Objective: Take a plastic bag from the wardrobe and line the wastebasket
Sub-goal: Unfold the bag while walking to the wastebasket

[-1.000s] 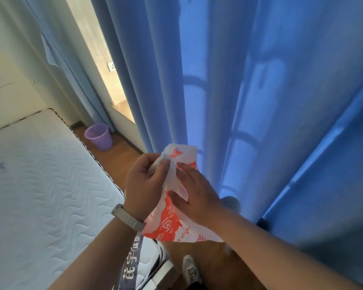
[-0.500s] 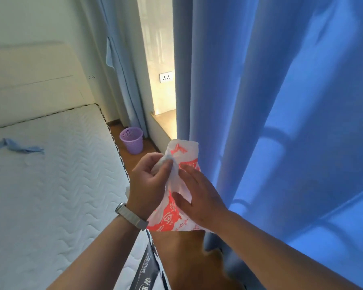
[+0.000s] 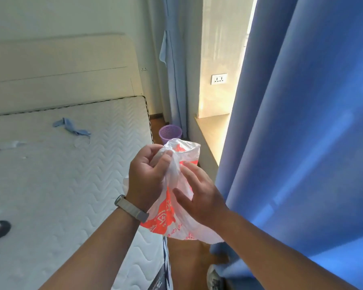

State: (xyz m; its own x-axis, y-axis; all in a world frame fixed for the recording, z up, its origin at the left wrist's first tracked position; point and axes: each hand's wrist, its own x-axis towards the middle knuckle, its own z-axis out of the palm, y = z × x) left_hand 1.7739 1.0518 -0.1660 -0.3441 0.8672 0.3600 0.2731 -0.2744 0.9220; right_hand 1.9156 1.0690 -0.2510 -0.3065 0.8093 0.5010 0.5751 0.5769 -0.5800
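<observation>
A white plastic bag (image 3: 168, 218) with red print hangs in front of me at chest height. My left hand (image 3: 146, 176), with a watch on the wrist, pinches the bag's top edge between thumb and fingers. My right hand (image 3: 199, 195) grips the bag's side just to the right, fingers spread on the film. The bag's mouth is partly parted at the top. A small purple wastebasket (image 3: 170, 133) stands on the wooden floor farther ahead, between the bed corner and the window wall, partly hidden behind the bag.
A bare white mattress (image 3: 57, 185) with a cream headboard fills the left; a blue cloth (image 3: 71, 127) and small items lie on it. Blue curtains (image 3: 302, 143) hang on the right. A narrow strip of wooden floor (image 3: 189, 266) runs between bed and curtains.
The view has swung left and up, bringing more of the bed and headboard in. The wastebasket appears nearer the bag. My hands have worked the bag's top edge apart.
</observation>
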